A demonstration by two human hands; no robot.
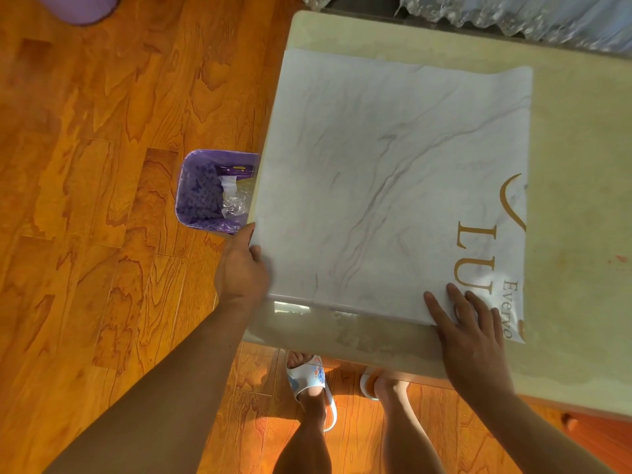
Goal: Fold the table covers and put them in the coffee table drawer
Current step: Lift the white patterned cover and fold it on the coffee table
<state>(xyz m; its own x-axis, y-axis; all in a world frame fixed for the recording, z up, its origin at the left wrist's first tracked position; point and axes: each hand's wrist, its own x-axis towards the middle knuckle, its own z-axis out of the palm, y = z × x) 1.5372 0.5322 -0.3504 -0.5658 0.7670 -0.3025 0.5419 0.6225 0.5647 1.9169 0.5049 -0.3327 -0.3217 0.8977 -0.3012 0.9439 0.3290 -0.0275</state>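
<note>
A white marble-patterned table cover (386, 172) with gold lettering lies folded flat on the beige coffee table (581, 200), filling its left part. My left hand (242, 268) grips the cover's near left edge, thumb on top. My right hand (468, 330) lies flat with straight fingers on the cover's near right corner, over the lettering. A clear plastic layer (307, 323) shows under the cover along the near edge. No drawer is in view.
A purple waste bin (212, 191) lined with a bag stands on the wooden floor against the table's left side. Crinkled clear plastic (513, 15) lies beyond the table's far edge. My feet in white slippers (311, 378) stand under the near edge.
</note>
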